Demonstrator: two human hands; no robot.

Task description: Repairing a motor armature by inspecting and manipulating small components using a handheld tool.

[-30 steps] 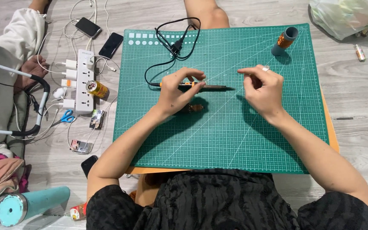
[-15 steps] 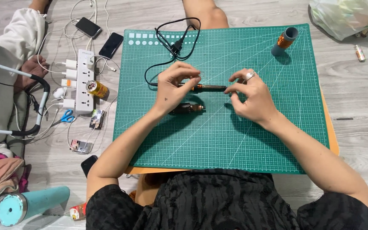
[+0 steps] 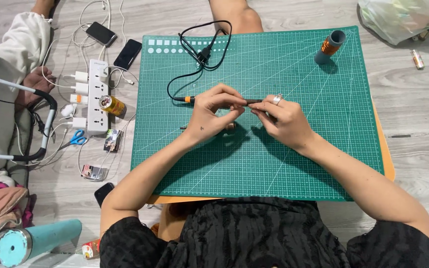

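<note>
Our right hand (image 3: 285, 120) has come in from the open mat to meet the left hand (image 3: 209, 111) over the green cutting mat (image 3: 294, 164). Both grips now pinch the slim corded tool (image 3: 248, 101), held level just above the mat.

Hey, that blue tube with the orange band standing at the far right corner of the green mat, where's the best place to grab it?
Probably the blue tube is best taken around its middle, at the orange band, from the right. It stands roughly upright and alone on the green cutting mat, so fingers can wrap its round sides. Both the left hand and right hand are busy with a thin dark corded tool.
</note>
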